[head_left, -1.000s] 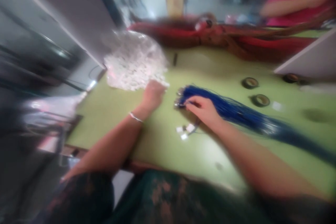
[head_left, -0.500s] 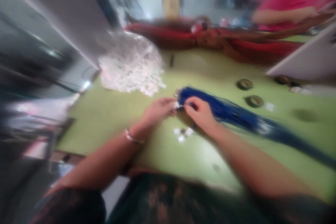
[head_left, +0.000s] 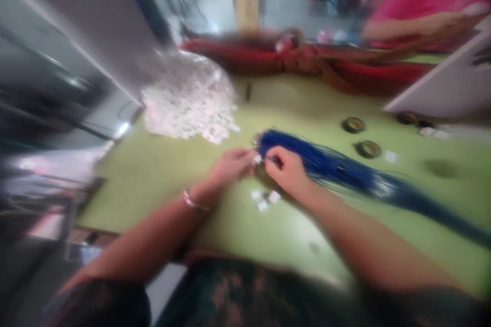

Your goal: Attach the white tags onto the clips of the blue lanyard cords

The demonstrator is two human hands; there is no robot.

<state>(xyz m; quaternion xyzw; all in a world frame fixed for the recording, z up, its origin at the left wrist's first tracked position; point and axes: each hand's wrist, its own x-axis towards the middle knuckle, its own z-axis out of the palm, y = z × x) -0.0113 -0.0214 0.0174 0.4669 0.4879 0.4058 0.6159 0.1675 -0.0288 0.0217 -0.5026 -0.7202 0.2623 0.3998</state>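
Between the fingertips of my left hand [head_left: 235, 164] is a small white connector [head_left: 258, 159]. My right hand [head_left: 286, 167] is closed in a pinch on a blue wire, close to that connector; blur hides whether the wire's tip is inside it. Behind my right hand a long bundle of blue wires [head_left: 326, 161] lies across the table, running off to the right, with a clear wrap round its middle. A few white connectors [head_left: 263, 206] lie on the table just in front of my hands.
A clear plastic bag [head_left: 192, 97] spilling many white connectors lies at the back left of the green table [head_left: 153, 173]. Two rolls of tape [head_left: 368, 149] stand at the right. Red and brown cable bundles [head_left: 307, 59] run along the back. A person in pink [head_left: 425, 5] works beyond.
My right hand has shifted slightly left and its fingers have curled in more. The left hand still pinches the connector. The whole view has drifted a little.
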